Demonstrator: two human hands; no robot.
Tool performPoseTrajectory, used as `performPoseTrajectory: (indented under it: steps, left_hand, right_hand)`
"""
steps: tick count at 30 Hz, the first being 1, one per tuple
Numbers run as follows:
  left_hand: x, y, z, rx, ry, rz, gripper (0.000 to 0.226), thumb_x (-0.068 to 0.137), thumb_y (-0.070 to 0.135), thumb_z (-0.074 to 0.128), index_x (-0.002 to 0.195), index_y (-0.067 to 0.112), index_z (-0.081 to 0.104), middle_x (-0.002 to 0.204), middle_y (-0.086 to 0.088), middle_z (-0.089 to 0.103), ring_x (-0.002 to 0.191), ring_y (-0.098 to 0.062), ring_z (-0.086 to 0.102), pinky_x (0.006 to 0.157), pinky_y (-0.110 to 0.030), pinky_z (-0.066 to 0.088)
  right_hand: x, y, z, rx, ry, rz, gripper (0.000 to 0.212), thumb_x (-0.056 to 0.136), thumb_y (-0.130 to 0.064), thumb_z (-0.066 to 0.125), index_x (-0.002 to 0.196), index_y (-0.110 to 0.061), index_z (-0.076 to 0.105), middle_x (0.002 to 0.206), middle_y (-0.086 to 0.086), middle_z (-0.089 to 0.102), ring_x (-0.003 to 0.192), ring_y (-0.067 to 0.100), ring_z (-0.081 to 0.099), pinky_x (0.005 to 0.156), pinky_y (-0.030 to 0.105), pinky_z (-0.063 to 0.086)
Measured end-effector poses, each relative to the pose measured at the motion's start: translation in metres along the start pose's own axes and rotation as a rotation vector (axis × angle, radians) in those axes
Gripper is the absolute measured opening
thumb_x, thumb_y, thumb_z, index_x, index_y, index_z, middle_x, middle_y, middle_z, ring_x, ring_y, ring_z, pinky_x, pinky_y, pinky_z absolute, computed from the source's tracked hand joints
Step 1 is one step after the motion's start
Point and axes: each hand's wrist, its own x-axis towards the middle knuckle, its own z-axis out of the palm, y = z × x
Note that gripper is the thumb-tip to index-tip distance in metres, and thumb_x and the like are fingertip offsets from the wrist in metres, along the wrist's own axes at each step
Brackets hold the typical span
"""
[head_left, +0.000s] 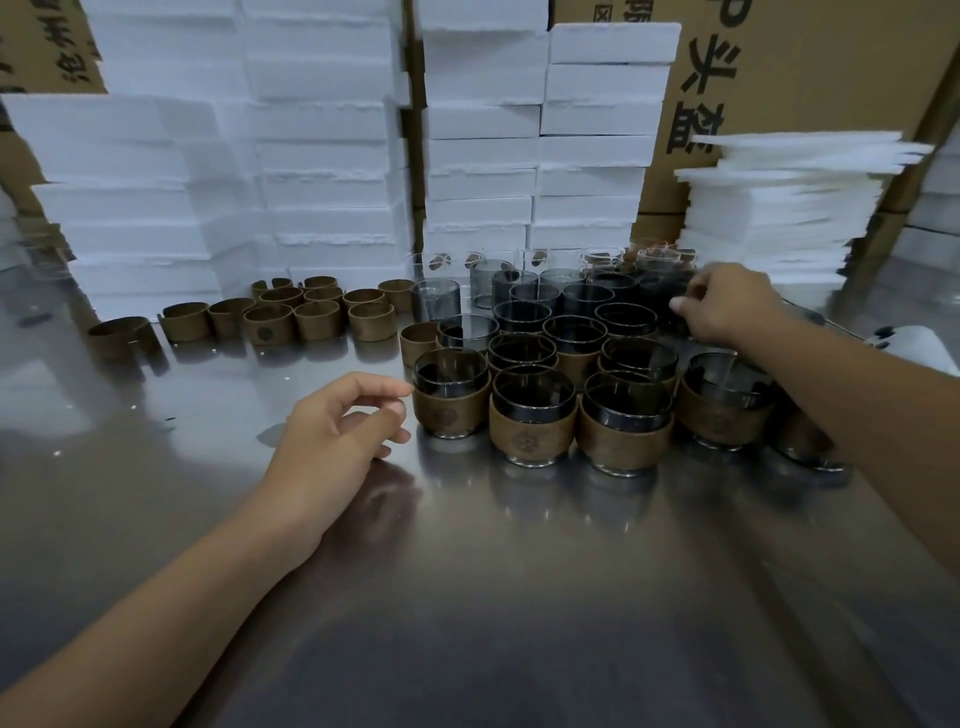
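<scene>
Several dark glass cups in brown sleeves (532, 415) stand packed together at mid-table on the steel table (467, 597). Bare smoky glass cups (437, 299) stand behind them. Empty brown sleeves (317, 318) sit in rows to the left. My left hand (337, 436) rests on the table beside the leftmost sleeved cup (451, 392), fingers loosely curled, holding nothing. My right hand (727, 306) reaches over the cups at the back right, fingers curled down at a dark glass cup (667, 280); the grip is blurred.
White foam boxes (311, 156) are stacked high along the back. A pile of thin foam sheets (779, 208) stands at the right, with cardboard cartons (805, 67) behind. A white object (914, 343) lies at the right edge.
</scene>
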Motion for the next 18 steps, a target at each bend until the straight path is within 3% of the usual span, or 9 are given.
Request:
performPoseTrajectory:
  steps: [2, 4, 6, 7, 9, 11, 15, 18]
  left_hand:
    - [0.000, 0.000, 0.000, 0.005, 0.001, 0.008, 0.020, 0.090, 0.006, 0.059, 0.090, 0.022, 0.069, 0.076, 0.015, 0.067, 0.069, -0.004, 0.065, 0.063, -0.018, 0.049]
    - [0.000, 0.000, -0.001, 0.006, 0.004, 0.010, 0.020, 0.090, 0.006, 0.059, 0.090, 0.024, 0.068, 0.075, 0.017, 0.066, 0.068, -0.004, 0.065, 0.065, -0.019, 0.049]
    - [-0.001, 0.002, 0.000, 0.013, 0.009, 0.017, 0.020, 0.091, 0.007, 0.058, 0.089, 0.025, 0.068, 0.075, 0.016, 0.066, 0.068, -0.003, 0.065, 0.066, -0.021, 0.049]
    - [-0.002, 0.004, 0.000, 0.015, 0.015, 0.025, 0.020, 0.091, 0.007, 0.058, 0.089, 0.025, 0.067, 0.075, 0.014, 0.066, 0.067, -0.002, 0.065, 0.067, -0.022, 0.049]
    - [-0.005, 0.008, 0.000, 0.012, 0.024, 0.044, 0.019, 0.092, 0.008, 0.058, 0.089, 0.025, 0.066, 0.079, 0.011, 0.065, 0.068, -0.001, 0.065, 0.069, -0.023, 0.049]
    - [-0.008, 0.012, 0.000, -0.027, 0.028, 0.051, 0.016, 0.095, 0.014, 0.054, 0.092, 0.026, 0.065, 0.087, 0.008, 0.065, 0.075, -0.004, 0.065, 0.072, -0.025, 0.049]
    - [-0.014, 0.023, -0.002, -0.229, 0.047, -0.001, 0.028, 0.101, 0.032, 0.036, 0.099, 0.029, 0.064, 0.101, 0.003, 0.066, 0.094, -0.016, 0.063, 0.084, -0.032, 0.048]
    - [-0.019, 0.028, -0.005, -0.303, 0.002, 0.004, 0.035, 0.102, 0.037, 0.032, 0.101, 0.029, 0.067, 0.104, 0.004, 0.071, 0.098, -0.012, 0.065, 0.083, -0.029, 0.050]
  right_hand:
    - [-0.009, -0.007, -0.007, 0.119, 0.137, 0.015, 0.032, 0.097, -0.024, 0.053, 0.122, -0.004, 0.051, 0.125, 0.024, 0.052, 0.109, 0.041, 0.051, 0.078, 0.036, 0.038]
    - [-0.023, -0.017, -0.017, 0.185, 0.248, -0.083, 0.030, 0.099, -0.023, 0.048, 0.123, -0.005, 0.044, 0.131, 0.023, 0.041, 0.105, 0.041, 0.050, 0.079, 0.037, 0.036]
    - [-0.043, -0.031, -0.026, 0.255, 0.310, -0.240, 0.026, 0.100, -0.023, 0.047, 0.120, -0.007, 0.044, 0.132, 0.018, 0.037, 0.097, 0.030, 0.049, 0.079, 0.031, 0.036]
    - [-0.056, -0.039, -0.029, 0.291, 0.309, -0.311, 0.022, 0.099, -0.023, 0.047, 0.116, -0.009, 0.045, 0.128, 0.013, 0.038, 0.092, 0.019, 0.047, 0.080, 0.022, 0.035]
    - [-0.086, -0.058, -0.033, 0.365, 0.259, -0.407, 0.010, 0.098, -0.021, 0.049, 0.105, -0.017, 0.043, 0.114, 0.002, 0.038, 0.081, -0.001, 0.040, 0.072, -0.003, 0.029]
    - [-0.119, -0.077, -0.030, 0.441, 0.195, -0.469, 0.011, 0.096, -0.020, 0.051, 0.098, -0.021, 0.041, 0.104, -0.004, 0.037, 0.080, -0.011, 0.035, 0.071, -0.010, 0.023]
    - [-0.180, -0.108, -0.012, 0.614, 0.059, -0.534, 0.011, 0.094, -0.021, 0.055, 0.096, -0.024, 0.044, 0.104, -0.003, 0.045, 0.082, -0.009, 0.040, 0.077, -0.004, 0.027]
    - [-0.210, -0.121, 0.005, 0.705, -0.031, -0.516, 0.015, 0.093, -0.022, 0.056, 0.098, -0.027, 0.043, 0.108, -0.003, 0.046, 0.081, -0.006, 0.043, 0.075, 0.001, 0.031]
